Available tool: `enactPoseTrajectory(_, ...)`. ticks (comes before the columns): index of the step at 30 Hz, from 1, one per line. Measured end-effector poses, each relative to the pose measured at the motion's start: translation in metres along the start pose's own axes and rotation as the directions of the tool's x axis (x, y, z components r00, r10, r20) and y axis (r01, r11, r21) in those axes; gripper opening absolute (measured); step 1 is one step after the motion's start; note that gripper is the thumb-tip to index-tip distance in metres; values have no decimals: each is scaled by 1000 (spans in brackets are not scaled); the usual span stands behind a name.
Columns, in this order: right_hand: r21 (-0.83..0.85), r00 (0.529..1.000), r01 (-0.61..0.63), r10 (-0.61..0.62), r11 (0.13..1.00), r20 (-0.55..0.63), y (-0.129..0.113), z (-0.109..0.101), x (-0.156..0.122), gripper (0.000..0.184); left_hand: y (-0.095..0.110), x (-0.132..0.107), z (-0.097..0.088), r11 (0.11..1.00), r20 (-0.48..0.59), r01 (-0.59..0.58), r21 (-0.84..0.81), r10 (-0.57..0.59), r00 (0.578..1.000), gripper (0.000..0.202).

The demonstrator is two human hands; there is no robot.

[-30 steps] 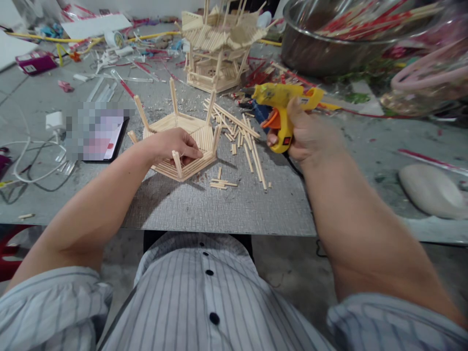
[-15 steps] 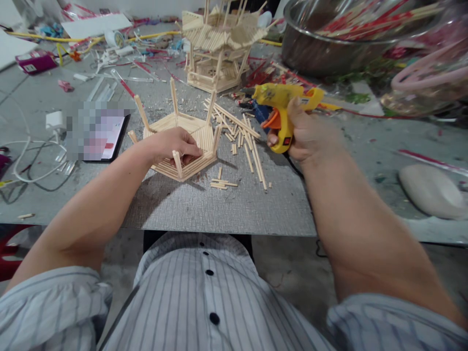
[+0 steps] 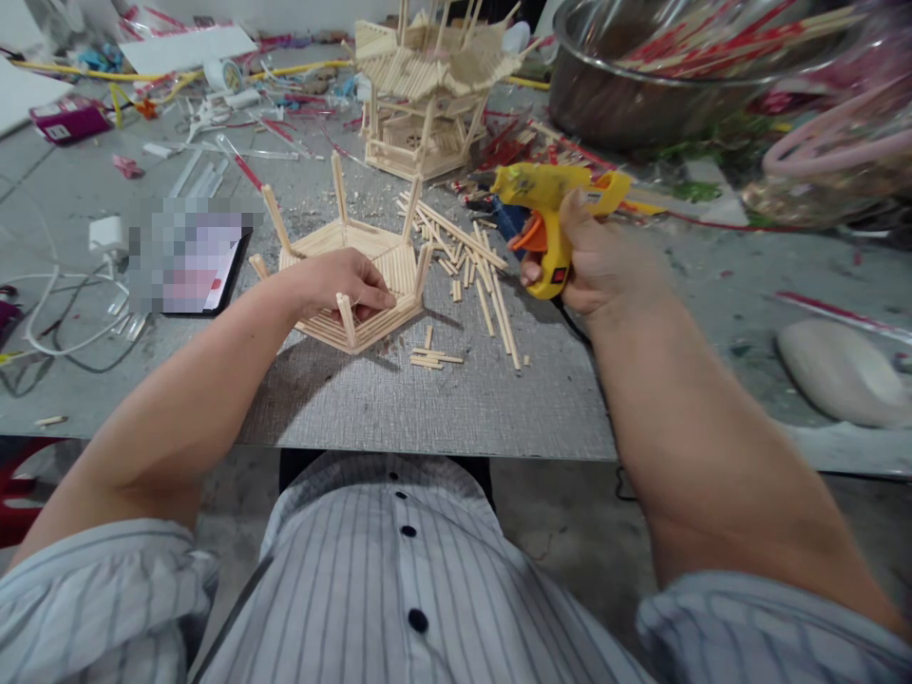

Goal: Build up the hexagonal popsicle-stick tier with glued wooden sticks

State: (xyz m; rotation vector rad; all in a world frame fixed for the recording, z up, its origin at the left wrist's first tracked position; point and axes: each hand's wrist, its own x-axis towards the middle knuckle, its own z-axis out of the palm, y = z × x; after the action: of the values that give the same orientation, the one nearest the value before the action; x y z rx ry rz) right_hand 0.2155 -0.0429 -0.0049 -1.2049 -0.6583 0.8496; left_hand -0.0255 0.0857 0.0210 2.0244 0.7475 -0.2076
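Observation:
A hexagonal base of wooden sticks [image 3: 389, 256] with several upright posts lies on the grey table [image 3: 399, 399]. My left hand [image 3: 334, 282] rests on it, fingers curled and pinched around a short upright post [image 3: 346, 320] at its near edge. My right hand [image 3: 595, 261] is wrapped round the handle of a yellow glue gun [image 3: 552, 195], held just above the table to the right of the base, nozzle pointing left. Loose cut sticks [image 3: 470, 266] lie scattered between the two hands.
A finished stick pavilion [image 3: 427, 85] stands behind the base. A phone [image 3: 189, 261] and white charger cable [image 3: 57, 304] lie at the left. A large metal bowl [image 3: 641, 85] with red sticks sits at the back right, a pale stone [image 3: 841, 370] at the right. Clutter covers the far table.

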Motion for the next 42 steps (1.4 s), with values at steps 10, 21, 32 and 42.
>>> enactPoseTrajectory(10,0,999,21,-21,1000,30,1,-1,0,32,-8,4,-3,1000,0,-20,-10,20,1000,24)
enactPoseTrajectory(21,16,1000,1,-2,1000,18,1,-2,0,37,-4,2,-2,999,-4,1,-45,-1,1000,23)
enactPoseTrajectory(32,-33,999,19,-19,999,27,3,-3,2,37,-3,2,-1,1000,-13,8,1,-8,1000,25)
enactPoseTrajectory(42,24,999,37,-38,999,28,2,-1,0,35,-2,1,-1,1000,-17,12,-7,-12,1000,24)
